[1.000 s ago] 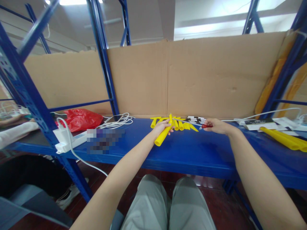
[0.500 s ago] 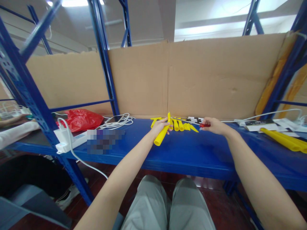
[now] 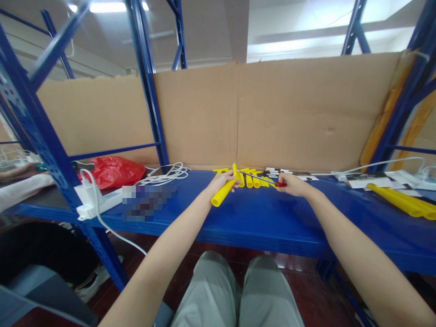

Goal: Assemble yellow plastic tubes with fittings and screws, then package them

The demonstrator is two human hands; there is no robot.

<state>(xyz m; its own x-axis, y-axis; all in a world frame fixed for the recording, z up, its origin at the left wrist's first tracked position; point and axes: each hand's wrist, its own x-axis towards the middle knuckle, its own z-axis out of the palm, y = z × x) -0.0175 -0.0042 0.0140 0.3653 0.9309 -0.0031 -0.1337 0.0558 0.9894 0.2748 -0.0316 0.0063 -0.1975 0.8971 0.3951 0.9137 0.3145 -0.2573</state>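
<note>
My left hand (image 3: 218,181) is closed around a yellow tube (image 3: 222,195), tilted with its open round end towards me and a narrower crosspiece at its far end. My right hand (image 3: 293,185) grips the red handle of a screwdriver (image 3: 281,185). Its long metal shaft points left, and the tip is at or very near the tube's far end; contact is too small to make out. Behind and between my hands, several similar yellow tubes (image 3: 249,182) lie side by side on the blue shelf (image 3: 252,213).
Cardboard (image 3: 289,113) walls off the back. Left are a red plastic bag (image 3: 117,171), coiled white cable (image 3: 172,172) and a power strip (image 3: 102,202). Yellow tubes (image 3: 397,200) and papers (image 3: 369,180) lie right. Another person's arm (image 3: 25,188) shows at far left, beyond a blue post.
My right hand has moved left with the screwdriver, bringing its shaft over the row of tubes. My left hand and its yellow tube have shifted slightly left.
</note>
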